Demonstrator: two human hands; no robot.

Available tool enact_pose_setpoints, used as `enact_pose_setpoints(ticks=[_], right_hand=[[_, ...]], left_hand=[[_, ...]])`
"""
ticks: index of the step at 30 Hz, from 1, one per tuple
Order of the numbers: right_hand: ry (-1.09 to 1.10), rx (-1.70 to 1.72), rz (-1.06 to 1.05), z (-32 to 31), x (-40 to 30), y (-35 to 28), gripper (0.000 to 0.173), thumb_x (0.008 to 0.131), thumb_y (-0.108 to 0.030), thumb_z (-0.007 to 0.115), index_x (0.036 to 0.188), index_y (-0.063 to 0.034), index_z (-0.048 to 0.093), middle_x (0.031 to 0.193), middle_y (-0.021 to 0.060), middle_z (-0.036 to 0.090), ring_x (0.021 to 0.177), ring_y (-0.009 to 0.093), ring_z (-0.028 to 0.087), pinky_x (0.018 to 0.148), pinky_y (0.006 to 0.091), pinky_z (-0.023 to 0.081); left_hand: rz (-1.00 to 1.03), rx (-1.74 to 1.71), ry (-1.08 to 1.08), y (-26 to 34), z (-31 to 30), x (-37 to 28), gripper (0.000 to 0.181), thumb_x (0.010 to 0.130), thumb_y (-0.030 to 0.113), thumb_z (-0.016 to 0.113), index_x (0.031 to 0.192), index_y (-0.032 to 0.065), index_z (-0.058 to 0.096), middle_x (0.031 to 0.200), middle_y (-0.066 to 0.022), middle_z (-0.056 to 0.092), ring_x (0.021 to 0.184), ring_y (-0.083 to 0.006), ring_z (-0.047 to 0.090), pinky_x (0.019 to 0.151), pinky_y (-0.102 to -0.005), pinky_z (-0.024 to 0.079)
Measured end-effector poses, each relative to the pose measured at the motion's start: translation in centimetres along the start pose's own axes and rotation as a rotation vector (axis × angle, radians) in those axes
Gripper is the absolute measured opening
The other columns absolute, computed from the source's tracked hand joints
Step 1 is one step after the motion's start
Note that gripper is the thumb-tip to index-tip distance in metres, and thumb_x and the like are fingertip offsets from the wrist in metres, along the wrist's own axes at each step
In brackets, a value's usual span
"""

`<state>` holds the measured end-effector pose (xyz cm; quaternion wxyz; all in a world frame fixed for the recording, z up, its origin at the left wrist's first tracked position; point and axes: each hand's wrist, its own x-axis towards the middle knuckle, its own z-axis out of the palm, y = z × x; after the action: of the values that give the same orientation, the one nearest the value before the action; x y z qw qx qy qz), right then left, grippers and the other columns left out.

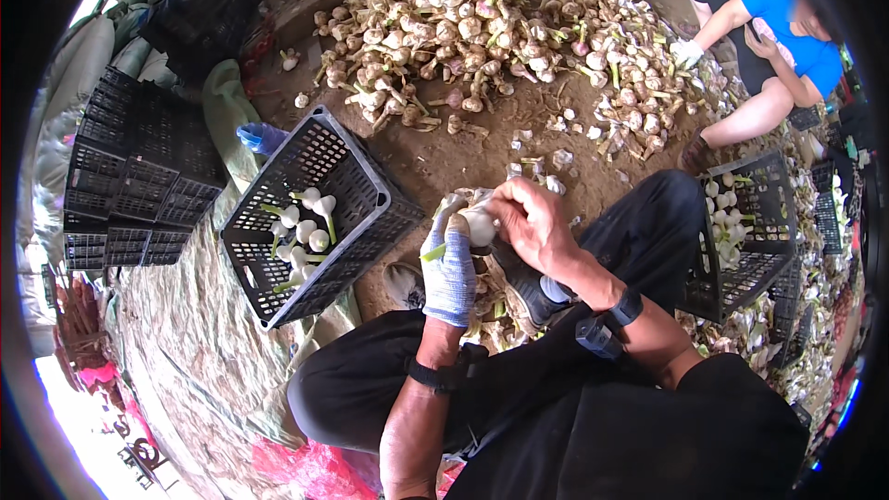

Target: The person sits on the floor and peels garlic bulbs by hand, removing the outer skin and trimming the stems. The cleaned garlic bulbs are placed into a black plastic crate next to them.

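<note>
My left hand [449, 264], in a blue-and-white knit glove, grips a white garlic bulb [479, 223], with a green stem end sticking out by its fingers. On the bulb's right side, the bare fingers of my right hand [533, 222] pinch its outer skin. To the left of my hands, a black plastic crate [401, 205] holds several clean white garlic bulbs [319, 240] with short green stems. Beyond my hands lies a large heap of unpeeled garlic [444, 28] on the dirt floor. Shed skins lie below and around my hands.
At the right, another black crate [771, 236] holds white bulbs beside my knee. A person in a blue shirt [799, 35] sits at the upper right, a gloved hand at the garlic. Stacked black crates [139, 173] stand at the left, by a dusty green tarp [201, 326].
</note>
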<state>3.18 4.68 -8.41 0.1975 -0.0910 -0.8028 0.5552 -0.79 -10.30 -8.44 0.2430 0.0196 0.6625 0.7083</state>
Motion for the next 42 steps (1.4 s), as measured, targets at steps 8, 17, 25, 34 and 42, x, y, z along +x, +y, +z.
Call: enact_pose_setpoints(ticks=[8,17,25,34,42], right_hand=[[0.024,0.388,0.404,-1.4,0.6,2.9,0.018,0.100,-0.019,0.066,0.100,-0.0011,0.064,0.076,0.0002,0.065,0.059,0.008,0.059,0.054,0.0244,0.048],[-0.172,0.400,0.220,-0.5,-0.3,-0.4,0.032,0.098,-0.029,0.069,0.117,-0.0030,0.063,0.088,0.0005,0.064,0.073,0.005,0.059,0.059,0.0211,0.048],[-0.082,0.335,0.308,-0.2,0.5,0.1,0.022,0.100,-0.022,0.066,0.100,-0.0003,0.067,0.080,0.0018,0.067,0.067,0.004,0.059,0.054,0.0223,0.046],[-0.240,-0.443,-0.042,0.7,0.4,16.5,0.019,0.090,-0.013,0.061,0.104,-0.0021,0.068,0.085,0.0157,0.070,0.084,0.035,0.069,0.075,0.0431,0.054],[-0.250,-0.633,0.261,3.9,10.2,21.4,0.022,0.093,-0.020,0.062,0.107,-0.0042,0.067,0.098,0.0226,0.070,0.091,0.042,0.068,0.079,0.0498,0.055]], left_hand=[[0.106,-0.219,-0.128,3.3,0.0,-1.2,0.061,0.093,0.023,0.064,0.145,-0.0035,0.047,0.137,-0.0161,0.058,0.119,-0.0225,0.060,0.104,-0.0346,0.047],[0.227,-0.086,-0.127,1.7,-0.9,-0.6,0.055,0.092,0.014,0.060,0.143,-0.0038,0.049,0.135,-0.0140,0.059,0.115,-0.0181,0.060,0.089,-0.0273,0.053],[-0.247,-0.182,-0.094,0.7,-2.0,-0.9,0.046,0.103,0.031,0.058,0.135,-0.0023,0.058,0.104,-0.0088,0.070,0.082,-0.0106,0.066,0.064,-0.0224,0.053],[0.007,-1.094,0.038,5.0,-5.6,-1.7,0.058,0.100,0.058,0.046,0.123,0.0064,0.060,0.100,-0.0102,0.066,0.086,-0.0228,0.062,0.067,-0.0340,0.051],[-0.141,-0.973,0.183,5.3,-6.0,-3.0,0.070,0.104,0.061,0.035,0.141,0.0040,0.052,0.104,-0.0182,0.069,0.087,-0.0305,0.064,0.074,-0.0416,0.055]])
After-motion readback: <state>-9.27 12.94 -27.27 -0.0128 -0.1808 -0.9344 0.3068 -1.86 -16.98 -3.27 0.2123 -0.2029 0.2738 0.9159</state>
